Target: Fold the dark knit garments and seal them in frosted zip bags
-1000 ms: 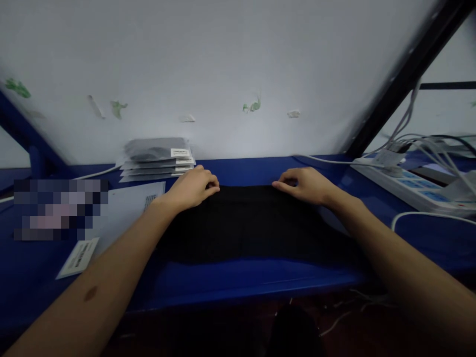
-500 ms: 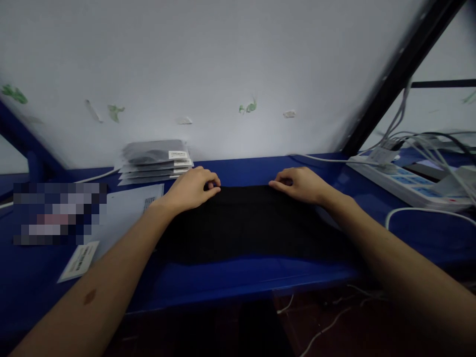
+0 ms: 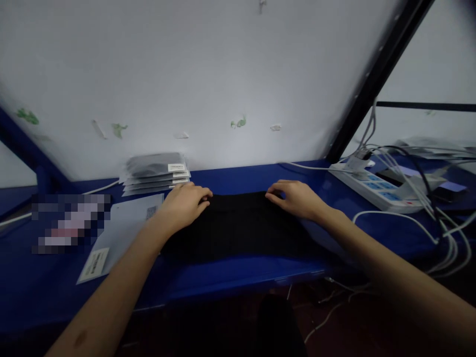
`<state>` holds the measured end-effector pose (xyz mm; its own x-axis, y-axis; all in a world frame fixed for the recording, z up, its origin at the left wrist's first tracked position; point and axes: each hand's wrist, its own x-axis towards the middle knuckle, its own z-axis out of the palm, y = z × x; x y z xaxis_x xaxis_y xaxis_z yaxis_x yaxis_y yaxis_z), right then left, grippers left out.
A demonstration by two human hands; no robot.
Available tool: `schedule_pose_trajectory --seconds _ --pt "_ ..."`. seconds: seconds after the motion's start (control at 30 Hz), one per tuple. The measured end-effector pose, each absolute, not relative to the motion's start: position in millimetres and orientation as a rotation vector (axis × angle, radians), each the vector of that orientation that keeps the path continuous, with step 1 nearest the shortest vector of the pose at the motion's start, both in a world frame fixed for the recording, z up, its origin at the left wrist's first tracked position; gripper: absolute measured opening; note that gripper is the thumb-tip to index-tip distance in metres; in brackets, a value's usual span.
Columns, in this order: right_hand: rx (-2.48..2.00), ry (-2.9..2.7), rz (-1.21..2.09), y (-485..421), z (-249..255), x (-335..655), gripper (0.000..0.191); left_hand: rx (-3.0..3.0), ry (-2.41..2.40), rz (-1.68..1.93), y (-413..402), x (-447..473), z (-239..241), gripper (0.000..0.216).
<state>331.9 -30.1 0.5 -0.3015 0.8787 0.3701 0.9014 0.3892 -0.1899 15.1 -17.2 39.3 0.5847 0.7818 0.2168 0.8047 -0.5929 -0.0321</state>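
Note:
A piece of black cloth [image 3: 238,228] lies spread on the blue table, its far edge nearly straight and its near edge wavy. My left hand [image 3: 188,203] is at the cloth's far left corner, thumb and fingers closed on the edge. At the far right corner, my right hand [image 3: 292,198] pinches the edge in the same way. The cloth's sides run partly under my forearms and are dark there. A flat grey plastic bag [image 3: 126,218] with a white label lies beside my left forearm.
Behind my left hand, a stack of labelled bagged packets [image 3: 154,171] stands against the white wall. A white power strip [image 3: 375,188] with tangled cables [image 3: 394,213] sits at the right. The blue table's [image 3: 230,285] front edge runs below the cloth. A blurred-out object [image 3: 70,223] lies far left.
The view has tilted up and turned slightly right. Both hands stay at the cloth's far corners, with little change in their grip.

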Motion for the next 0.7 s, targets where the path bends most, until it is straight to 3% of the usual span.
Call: schedule_pose_trajectory --seconds 0.13,0.27,0.43,0.7 --pt "-1.346 -2.316 0.054 -88 14 347 0.021 -2.671 -1.422 -0.518 -73 -18 37 0.028" --pt "-1.27 -2.479 0.097 -136 10 356 0.019 -2.714 -1.426 -0.504 -111 -60 15 0.028" --pt "-1.248 -2.504 0.022 -154 -6 359 0.021 -2.727 -1.517 -0.445 -117 -86 -4 0.024" --pt "-1.323 -2.334 0.043 -155 -11 367 0.014 -2.63 -1.522 -0.664 -112 -78 -5 0.025"
